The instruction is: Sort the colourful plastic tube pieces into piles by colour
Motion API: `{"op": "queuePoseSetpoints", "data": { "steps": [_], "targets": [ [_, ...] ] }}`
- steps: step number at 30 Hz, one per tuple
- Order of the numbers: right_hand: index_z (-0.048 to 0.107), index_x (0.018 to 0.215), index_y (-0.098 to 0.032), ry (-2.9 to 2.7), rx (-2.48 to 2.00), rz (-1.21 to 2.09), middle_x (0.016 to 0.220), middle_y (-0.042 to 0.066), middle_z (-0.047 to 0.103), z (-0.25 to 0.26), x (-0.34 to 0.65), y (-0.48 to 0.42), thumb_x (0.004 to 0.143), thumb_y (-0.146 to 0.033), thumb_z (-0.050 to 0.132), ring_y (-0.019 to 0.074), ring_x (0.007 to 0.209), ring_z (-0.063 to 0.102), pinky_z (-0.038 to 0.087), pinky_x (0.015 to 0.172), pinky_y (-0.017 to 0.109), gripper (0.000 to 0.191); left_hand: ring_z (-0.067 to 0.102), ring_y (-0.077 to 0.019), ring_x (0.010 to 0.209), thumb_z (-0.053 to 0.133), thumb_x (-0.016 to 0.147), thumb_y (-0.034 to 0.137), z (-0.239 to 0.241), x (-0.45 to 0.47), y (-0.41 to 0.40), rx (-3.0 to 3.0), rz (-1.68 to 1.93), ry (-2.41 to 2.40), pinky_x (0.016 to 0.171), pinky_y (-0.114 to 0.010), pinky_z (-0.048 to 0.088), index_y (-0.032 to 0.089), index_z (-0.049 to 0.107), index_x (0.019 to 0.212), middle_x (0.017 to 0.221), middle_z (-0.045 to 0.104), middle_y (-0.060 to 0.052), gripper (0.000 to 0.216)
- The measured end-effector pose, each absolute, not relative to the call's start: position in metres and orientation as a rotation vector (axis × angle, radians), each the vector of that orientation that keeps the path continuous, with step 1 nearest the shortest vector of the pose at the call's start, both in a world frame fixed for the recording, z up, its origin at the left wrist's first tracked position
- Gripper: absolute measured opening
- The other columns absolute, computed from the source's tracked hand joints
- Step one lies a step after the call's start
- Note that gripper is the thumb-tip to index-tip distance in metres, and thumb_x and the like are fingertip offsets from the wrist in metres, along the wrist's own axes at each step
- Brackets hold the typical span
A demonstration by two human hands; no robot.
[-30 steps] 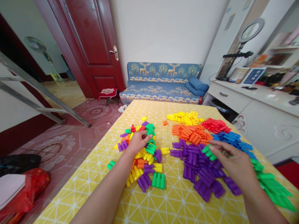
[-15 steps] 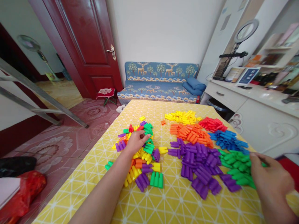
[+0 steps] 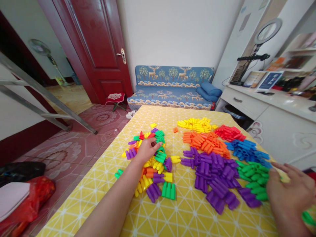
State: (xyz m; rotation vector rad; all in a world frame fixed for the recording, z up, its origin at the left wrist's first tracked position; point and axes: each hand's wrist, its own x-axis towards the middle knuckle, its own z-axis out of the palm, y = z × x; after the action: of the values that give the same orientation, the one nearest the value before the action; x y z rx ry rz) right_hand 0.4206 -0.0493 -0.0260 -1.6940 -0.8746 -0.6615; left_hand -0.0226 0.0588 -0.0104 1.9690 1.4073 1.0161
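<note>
My left hand (image 3: 148,149) reaches into a mixed pile of plastic building blocks, its thumb and fingers curled beside green blocks (image 3: 160,137). Whatever those fingers grip is hidden. Around it lie yellow blocks (image 3: 145,182), purple blocks (image 3: 153,192) and a green block (image 3: 169,191). My right hand (image 3: 290,187) hovers at the right edge of the green pile (image 3: 253,176), thumb and fingers apart, with tablecloth showing between them. Another green piece (image 3: 307,217) shows below this hand, partly cut off by the frame.
Sorted piles of purple (image 3: 214,171), orange (image 3: 206,141), yellow (image 3: 196,124), red (image 3: 229,132) and blue blocks (image 3: 247,149) cover the right side of the table (image 3: 187,210). A patterned sofa (image 3: 172,89) stands behind it, and a white cabinet (image 3: 278,128) is at the right.
My right hand's fingers have spread beside the green pile. My left hand stays in the mixed pile. The whole view has shifted slightly, so the scene sits further right.
</note>
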Motion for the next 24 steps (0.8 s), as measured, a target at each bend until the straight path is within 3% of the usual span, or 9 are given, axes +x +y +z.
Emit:
{"op": "queuePoseSetpoints", "data": {
  "steps": [2,4,7,9,12,14,17,24],
  "targets": [
    [0.076,0.099,-0.025,-0.912,-1.551,-0.608,0.105,0.014,0.07,-0.006,0.392,-0.051,0.072,-0.03,0.062,0.0313,0.11,0.06,0.041,0.098,0.05,0.031,0.044,-0.0103,0.053,0.054,0.084,0.045,-0.011,-0.023,0.059,1.98,1.02,1.389,0.052,-0.023,0.03,0.017,0.047,0.062,0.055,0.046,0.004,0.036],
    [0.073,0.103,-0.024,-1.008,-1.44,-0.445,0.113,0.014,0.067,0.015,0.351,-0.052,0.077,-0.028,0.063,0.0285,0.115,0.057,0.043,0.098,0.048,0.029,0.045,-0.0108,0.053,0.053,0.084,0.043,-0.012,-0.024,0.06,1.99,1.026,1.39,0.052,-0.023,0.03,0.018,0.047,0.064,0.056,0.047,0.004,0.033],
    [0.07,0.093,-0.023,-1.219,-1.265,-0.065,0.113,0.011,0.064,0.03,0.277,-0.049,0.083,-0.028,0.061,0.0258,0.112,0.058,0.046,0.097,0.047,0.015,0.046,-0.0116,0.055,0.051,0.085,0.038,-0.014,-0.025,0.061,1.993,1.026,1.418,0.053,-0.024,0.03,0.018,0.048,0.067,0.058,0.049,0.004,0.028],
    [0.068,0.096,-0.023,-1.341,-1.205,0.245,0.117,0.009,0.061,0.026,0.227,-0.041,0.084,-0.028,0.058,0.0236,0.105,0.061,0.052,0.088,0.043,0.016,0.047,-0.0122,0.056,0.05,0.086,0.036,-0.016,-0.026,0.062,1.994,1.014,1.411,0.054,-0.024,0.031,0.018,0.049,0.069,0.06,0.051,0.003,0.025],
    [0.059,0.117,-0.026,-1.476,-1.15,0.59,0.132,0.01,0.051,0.005,0.163,-0.025,0.083,-0.025,0.056,0.0207,0.101,0.062,0.056,0.075,0.036,0.035,0.049,-0.0131,0.06,0.049,0.087,0.036,-0.017,-0.026,0.063,2.003,1.009,1.378,0.056,-0.024,0.034,0.018,0.052,0.074,0.063,0.053,0.003,0.022],
    [0.05,0.131,-0.026,-1.466,-1.139,0.656,0.14,0.011,0.044,-0.01,0.133,-0.014,0.082,-0.025,0.056,0.0213,0.105,0.06,0.056,0.07,0.033,0.049,0.05,-0.0135,0.061,0.05,0.086,0.035,-0.017,-0.026,0.063,2.016,1.009,1.372,0.057,-0.024,0.035,0.018,0.053,0.076,0.064,0.054,0.003,0.02],
    [0.042,0.139,-0.025,-1.396,-1.158,0.629,0.141,0.012,0.044,-0.026,0.11,-0.001,0.083,-0.027,0.054,0.0225,0.11,0.058,0.055,0.077,0.035,0.057,0.051,-0.0133,0.061,0.051,0.086,0.034,-0.016,-0.025,0.062,2.037,1.005,1.373,0.058,-0.024,0.036,0.018,0.056,0.078,0.066,0.056,0.002,0.018],
    [0.056,0.126,-0.02,-1.257,-1.171,0.72,0.118,0.01,0.063,-0.039,0.115,0.007,0.086,-0.032,0.054,0.0216,0.101,0.061,0.052,0.081,0.036,0.042,0.046,-0.0114,0.057,0.054,0.085,0.037,-0.013,-0.023,0.06,2.025,1.031,1.333,0.054,-0.023,0.034,0.016,0.057,0.07,0.059,0.051,0.003,0.025]
  ]
}}
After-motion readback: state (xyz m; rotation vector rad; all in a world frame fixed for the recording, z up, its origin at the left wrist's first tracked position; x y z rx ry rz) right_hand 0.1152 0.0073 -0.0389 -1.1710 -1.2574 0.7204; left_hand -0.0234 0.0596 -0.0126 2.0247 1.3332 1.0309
